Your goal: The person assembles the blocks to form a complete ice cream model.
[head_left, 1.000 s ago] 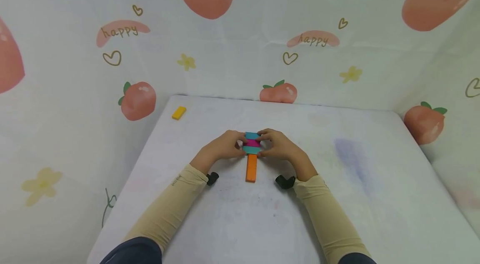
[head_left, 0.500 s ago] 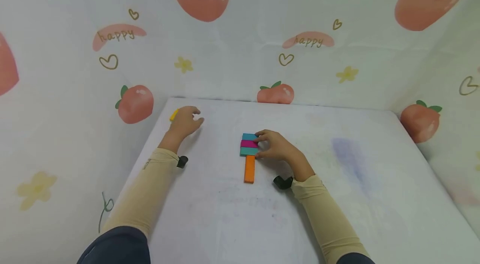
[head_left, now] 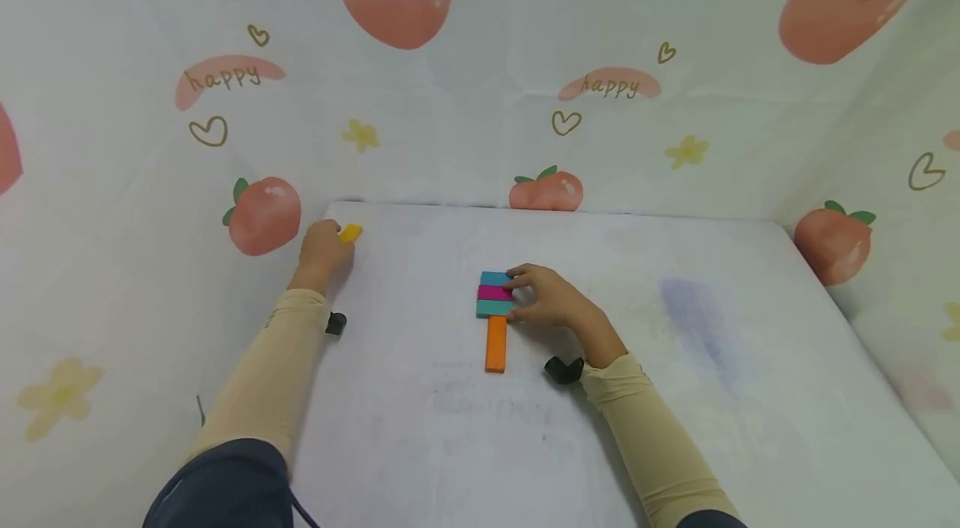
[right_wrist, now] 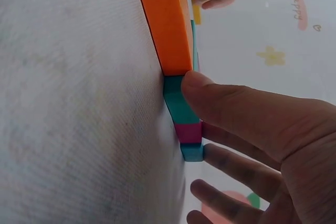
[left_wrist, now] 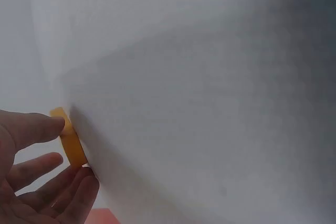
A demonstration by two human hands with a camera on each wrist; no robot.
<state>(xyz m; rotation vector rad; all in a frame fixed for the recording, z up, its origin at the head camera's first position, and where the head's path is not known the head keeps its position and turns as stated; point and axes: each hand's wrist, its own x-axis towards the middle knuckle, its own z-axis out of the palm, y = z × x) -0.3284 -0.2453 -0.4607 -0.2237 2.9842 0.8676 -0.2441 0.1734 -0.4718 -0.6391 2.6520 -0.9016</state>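
At the far left of the tabletop my left hand (head_left: pixel 322 251) grips a small yellow block (head_left: pixel 350 234). In the left wrist view the thumb (left_wrist: pixel 50 126) presses one end of it and fingers meet the other end. At mid-table three flat blocks lie side by side: a blue one (head_left: pixel 492 278), a magenta one (head_left: pixel 491 293) and a teal one (head_left: pixel 491 309). An orange block (head_left: pixel 496 345) extends toward me from the teal one. My right hand (head_left: pixel 553 296) rests against the row's right ends, its thumb (right_wrist: pixel 210 95) at the teal block's corner, other fingers spread loosely.
A white cloth covers the table (head_left: pixel 420 428), with a faint bluish stain (head_left: pixel 693 320) to the right. Behind it hangs a white curtain (head_left: pixel 465 112) printed with peaches, hearts and flowers. A dark cord (head_left: pixel 303 509) shows beside the left sleeve.
My left hand has left the coloured row, reached far left and taken hold of the yellow block. My right hand has stayed at the row. The head view has shifted slightly.
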